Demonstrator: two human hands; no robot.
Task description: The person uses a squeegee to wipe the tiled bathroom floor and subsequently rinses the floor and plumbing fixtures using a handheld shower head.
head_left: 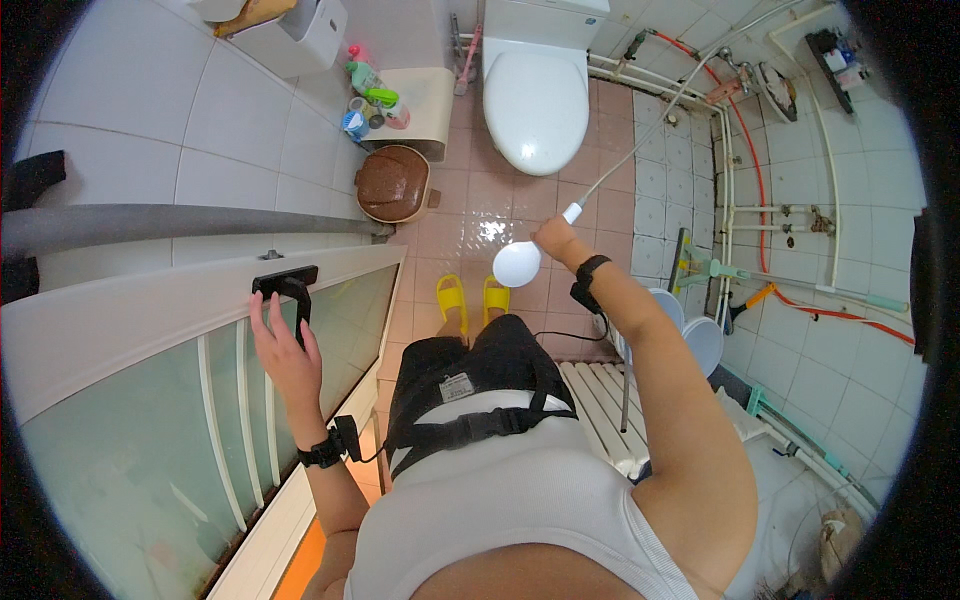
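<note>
My right hand (pixel 558 243) is closed around the white handle of a shower head (pixel 517 264), held out over the tiled floor. Its round face is to the left of my fist, and a pale hose (pixel 640 150) runs from the handle up to the wall taps. On the left, my left hand (pixel 283 345) rests at the black lever handle (pixel 298 290) of a white-framed door with frosted glass (pixel 150 440). Its fingers are stretched out and apart, touching the handle without wrapping round it. Both wrists wear black straps.
Ahead stands a white toilet (pixel 537 105), with a brown lidded bin (pixel 393 184) and a cream stand (pixel 425 112) of bottles to its left. White basins (pixel 703 345), a slatted white panel (pixel 600 400) and a squeegee (pixel 682 260) are on the right. Yellow slippers (pixel 451 297) are on my feet.
</note>
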